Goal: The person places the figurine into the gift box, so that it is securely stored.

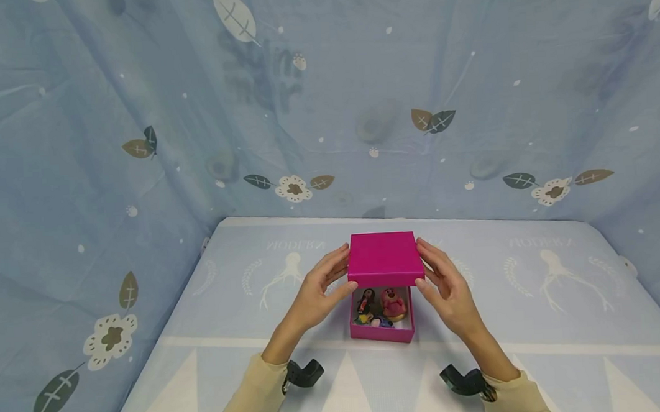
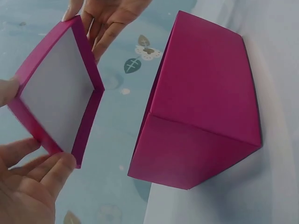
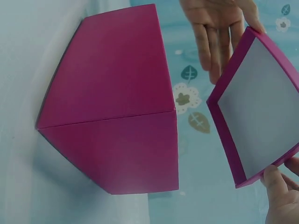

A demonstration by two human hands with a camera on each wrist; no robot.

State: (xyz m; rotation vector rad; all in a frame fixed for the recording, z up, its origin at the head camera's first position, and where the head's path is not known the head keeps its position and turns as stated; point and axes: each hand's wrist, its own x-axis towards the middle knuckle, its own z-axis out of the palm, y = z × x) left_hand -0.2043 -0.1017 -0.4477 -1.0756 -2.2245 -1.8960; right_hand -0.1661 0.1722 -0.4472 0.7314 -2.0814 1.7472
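A magenta box lid is held level above a matching open box on the table. My left hand grips the lid's left side, thumb at the near corner and fingers farther back. On the opposite side my right hand holds it the same way. Inside the box show small figurines: a pink bear, a dark-haired figure and some smaller pieces, with the back part hidden under the lid. From the left wrist view, the lid's white inside faces the box, with a gap between them.
The table has a pale patterned cover. Behind it and to the left hangs a blue curtain with leaves and flowers. Black devices are strapped to both wrists, one at the left and one at the right.
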